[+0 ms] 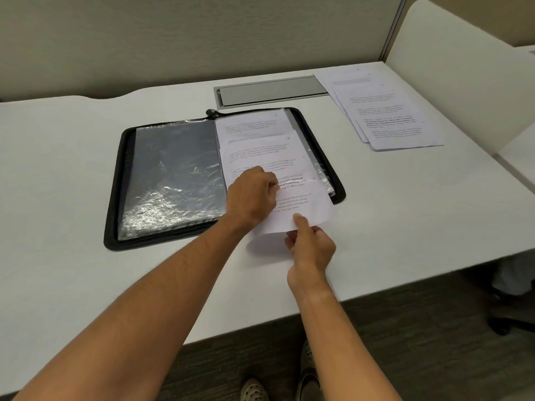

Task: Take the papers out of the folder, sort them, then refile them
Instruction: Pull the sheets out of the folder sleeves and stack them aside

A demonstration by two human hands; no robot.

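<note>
1. Two bare hands are over a white desk (86, 175).
2. A black zip folder (115, 198) lies open and flat on the desk. Its left side shows shiny clear plastic sleeves (173, 175).
3. Some printed papers (260, 140) lie spread on the folder's right side, each one a bit lower than the last.
4. The left hand (252, 195) rests on these papers, fingers curled and pinching a sheet.
5. The right hand (311, 247) is just near of the folder. Its thumb is on top of the nearest sheet (307, 204) and its fingers are under it, so it has hold of the near edge. That edge is lifted off the desk.
6. Another pile of papers (385, 111) lies fanned out far to the right, well apart from the folder.
7. A grey metal cover (272, 91) is set in the desk just behind the folder.
</note>
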